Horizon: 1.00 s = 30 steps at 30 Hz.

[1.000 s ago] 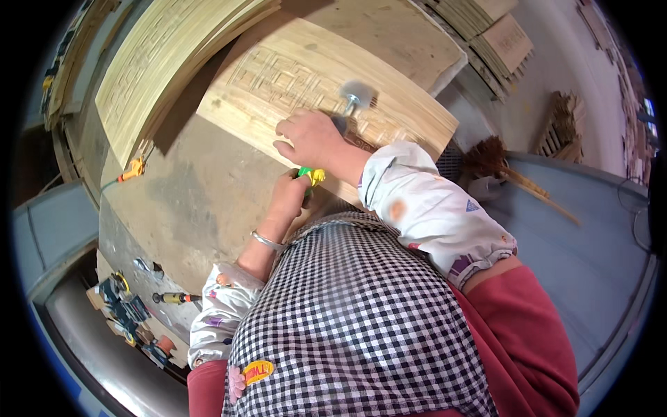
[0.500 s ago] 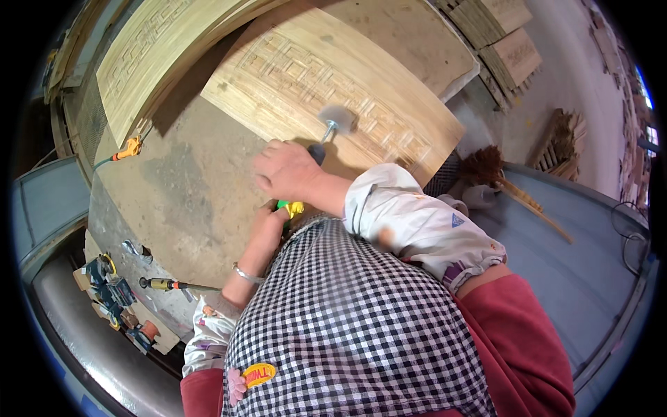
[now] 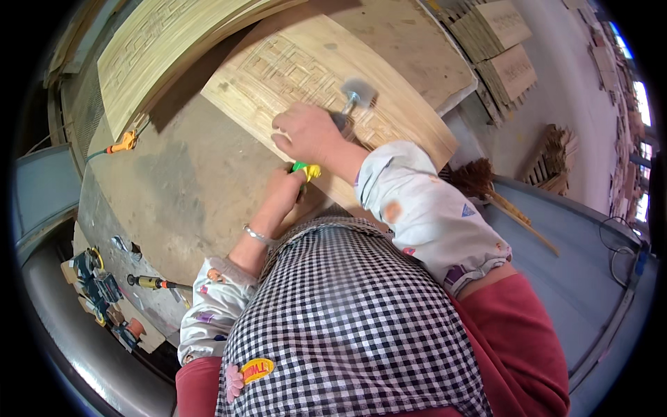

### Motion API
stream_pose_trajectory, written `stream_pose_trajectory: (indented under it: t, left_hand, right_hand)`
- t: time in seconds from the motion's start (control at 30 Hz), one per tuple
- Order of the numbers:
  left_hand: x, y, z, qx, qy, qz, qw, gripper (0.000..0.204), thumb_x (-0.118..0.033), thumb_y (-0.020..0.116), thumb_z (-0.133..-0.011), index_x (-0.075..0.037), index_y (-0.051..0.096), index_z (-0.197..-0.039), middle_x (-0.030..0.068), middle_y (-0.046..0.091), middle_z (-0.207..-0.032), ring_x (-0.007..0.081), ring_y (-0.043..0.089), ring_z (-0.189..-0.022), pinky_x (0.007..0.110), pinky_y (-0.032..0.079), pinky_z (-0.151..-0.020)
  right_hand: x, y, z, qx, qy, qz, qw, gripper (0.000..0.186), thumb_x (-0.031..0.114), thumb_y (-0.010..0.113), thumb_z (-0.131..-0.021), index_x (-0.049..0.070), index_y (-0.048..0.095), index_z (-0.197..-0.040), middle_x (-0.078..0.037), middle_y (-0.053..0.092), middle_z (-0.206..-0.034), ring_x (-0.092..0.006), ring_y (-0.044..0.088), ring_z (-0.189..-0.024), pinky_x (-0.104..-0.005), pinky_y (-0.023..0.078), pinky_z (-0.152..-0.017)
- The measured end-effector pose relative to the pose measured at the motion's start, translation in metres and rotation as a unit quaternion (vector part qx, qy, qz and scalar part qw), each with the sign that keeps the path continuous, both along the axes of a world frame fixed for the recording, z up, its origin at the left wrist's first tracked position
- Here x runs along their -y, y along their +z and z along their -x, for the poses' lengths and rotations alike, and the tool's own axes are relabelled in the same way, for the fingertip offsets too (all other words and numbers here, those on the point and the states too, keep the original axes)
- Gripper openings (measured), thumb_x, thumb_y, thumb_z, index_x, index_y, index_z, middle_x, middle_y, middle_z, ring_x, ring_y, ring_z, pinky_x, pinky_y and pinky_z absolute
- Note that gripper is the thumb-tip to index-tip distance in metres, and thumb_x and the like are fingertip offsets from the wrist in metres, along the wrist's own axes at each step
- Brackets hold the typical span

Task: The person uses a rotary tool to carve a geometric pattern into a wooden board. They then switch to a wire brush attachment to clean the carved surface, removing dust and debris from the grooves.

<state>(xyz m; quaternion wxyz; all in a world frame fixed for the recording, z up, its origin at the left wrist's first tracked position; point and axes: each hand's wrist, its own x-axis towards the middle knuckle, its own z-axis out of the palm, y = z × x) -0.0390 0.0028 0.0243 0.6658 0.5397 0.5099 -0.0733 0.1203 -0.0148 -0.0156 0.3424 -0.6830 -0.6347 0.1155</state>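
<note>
Both my hands grip a rotary power tool with a green and yellow rear end and a dark front. My right hand wraps around its front part, palm down. Lower and to the left, my left hand closes on the rear end. A metal shaft leads to a round grey brush or sanding wheel, blurred as if spinning, over the carved face of a pale wooden panel. Blur hides whether the wheel touches the wood. The panel lies flat on the worktable, its carving a lattice pattern.
A stack of similar carved panels stands at the far left. An orange cable connector lies beside it. Another power tool rests at the table's lower left. To the right are a brush broom and stacked boards.
Both hands and the rotary tool have moved away from my body and to the right. The wheel is now further across the panel, toward its far edge.
</note>
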Motion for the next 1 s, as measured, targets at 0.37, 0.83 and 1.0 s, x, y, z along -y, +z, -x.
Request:
stream_pose_trajectory:
  t: [0.37, 0.83, 1.0]
  left_hand:
    - [0.040, 0.007, 0.108, -0.027, 0.081, 0.002, 0.996, 0.047, -0.016, 0.057, -0.086, 0.008, 0.066, -0.125, 0.0106, 0.073, -0.101, 0.0139, 0.065, -0.080, 0.028, 0.049, -0.069]
    - [-0.008, -0.007, -0.016, 0.006, 0.021, -0.036, 0.999, 0.034, -0.024, 0.060, -0.090, 0.005, 0.066, -0.105, 0.0069, 0.063, -0.069, 0.0150, 0.059, -0.055, 0.031, 0.043, -0.049]
    - [-0.017, 0.005, -0.016, 0.010, 0.036, -0.002, 0.999, 0.032, -0.020, 0.061, -0.091, 0.009, 0.066, -0.105, 0.0069, 0.063, -0.069, 0.0154, 0.060, -0.057, 0.032, 0.045, -0.050]
  right_hand:
    - [0.022, 0.007, 0.103, -0.068, 0.052, -0.025, 0.996, 0.018, 0.027, 0.074, -0.083, 0.011, 0.067, -0.080, -0.005, 0.065, -0.080, -0.0258, 0.064, -0.090, -0.0404, 0.054, -0.076]
    - [-0.017, 0.005, -0.015, -0.008, 0.000, 0.019, 1.000, 0.016, 0.030, 0.071, -0.085, 0.014, 0.073, -0.090, -0.005, 0.072, -0.088, -0.0264, 0.067, -0.096, -0.0417, 0.055, -0.083]
    - [-0.030, 0.005, -0.014, -0.012, 0.003, -0.020, 1.000, 0.019, 0.031, 0.071, -0.085, 0.012, 0.072, -0.087, -0.006, 0.073, -0.087, -0.0273, 0.068, -0.094, -0.0433, 0.056, -0.081]
